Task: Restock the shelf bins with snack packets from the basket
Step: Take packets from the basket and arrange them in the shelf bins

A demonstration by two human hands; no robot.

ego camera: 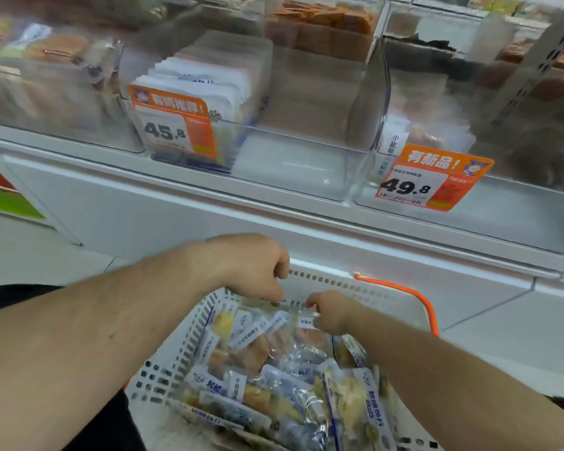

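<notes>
A white slotted basket [163, 369] with an orange handle [414, 301] sits low in front of me, filled with several clear snack packets [274, 379]. My left hand [258, 265] and my right hand [331, 312] both pinch the top edge of one clear packet [293, 305] at the far end of the basket. Above, a clear shelf bin [306, 164] stands mostly bare, with upright white packets [202, 89] stacked at its left side behind a 45.8 price tag [173, 125].
To the right is a second clear bin [518, 206] with a 49.8 tag [430, 179] and a few packets behind it. More bins with brown snacks line the upper shelf. A white shelf base [176, 216] runs below the bins.
</notes>
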